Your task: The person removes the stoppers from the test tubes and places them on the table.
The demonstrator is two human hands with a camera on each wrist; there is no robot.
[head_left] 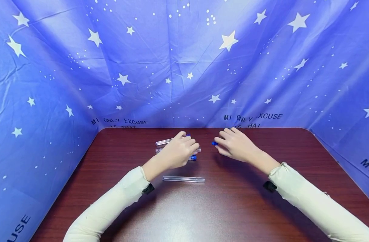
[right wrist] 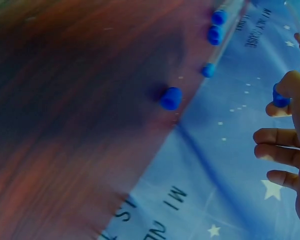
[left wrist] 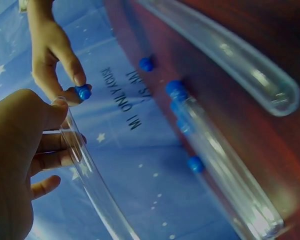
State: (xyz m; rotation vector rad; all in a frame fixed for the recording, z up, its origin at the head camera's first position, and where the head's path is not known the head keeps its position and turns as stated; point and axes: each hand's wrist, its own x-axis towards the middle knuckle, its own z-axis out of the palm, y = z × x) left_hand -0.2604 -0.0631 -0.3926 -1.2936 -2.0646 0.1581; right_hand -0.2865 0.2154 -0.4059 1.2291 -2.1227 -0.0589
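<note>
My left hand [head_left: 179, 150] pinches a clear test tube [left wrist: 95, 180] between thumb and fingers near its upper end. Facing it, my right hand [head_left: 236, 144] holds a small blue cap [left wrist: 83, 92] between thumb and forefinger, its other fingers spread loosely in the right wrist view. A narrow gap separates cap and tube end in the left wrist view. Another blue cap [right wrist: 171, 98] sits loose on the table near the right hand. Under and beside the left hand lie several tubes with blue caps [right wrist: 215, 35], partly hidden by that hand in the head view.
One more clear tube [head_left: 183, 179] lies on the dark red wooden table [head_left: 184, 208], nearer to me than the left hand. A blue star-patterned cloth [head_left: 172, 67] hangs behind the table and at both sides.
</note>
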